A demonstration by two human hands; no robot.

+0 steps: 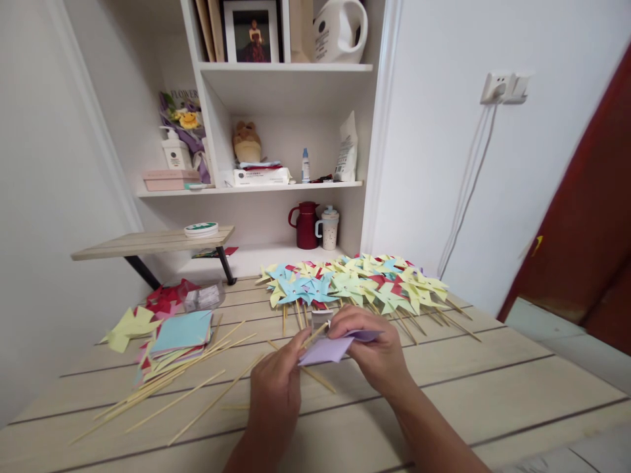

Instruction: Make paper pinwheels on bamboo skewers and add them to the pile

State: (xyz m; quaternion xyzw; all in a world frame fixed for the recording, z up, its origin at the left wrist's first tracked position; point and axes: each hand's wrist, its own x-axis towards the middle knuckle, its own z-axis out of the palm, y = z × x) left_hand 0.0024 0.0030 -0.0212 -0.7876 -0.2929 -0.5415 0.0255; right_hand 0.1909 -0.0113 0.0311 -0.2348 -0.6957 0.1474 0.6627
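Observation:
My right hand (372, 348) is closed on a purple paper pinwheel (325, 351), its blades folded and spread to either side of the fingers. My left hand (279, 381) has its thumb and fingers closed around a thin wooden stick (313, 336), which slants up toward the right fingertips. The left fingertips also meet the pinwheel's left edge. Whether stick and paper are joined is hidden by the fingers. Just beyond the hands is a small grey-and-clear box (321, 318), partly covered. A loose stick (319, 380) lies on the table beneath the paper.
Many finished pinwheels (355, 286) on sticks lie piled at the table's back. To the left are loose sticks (162, 378), stacked paper squares (180, 332), a yellow pinwheel (129, 327) and a clear box (204, 297). A raised wooden shelf (152, 242) stands behind them.

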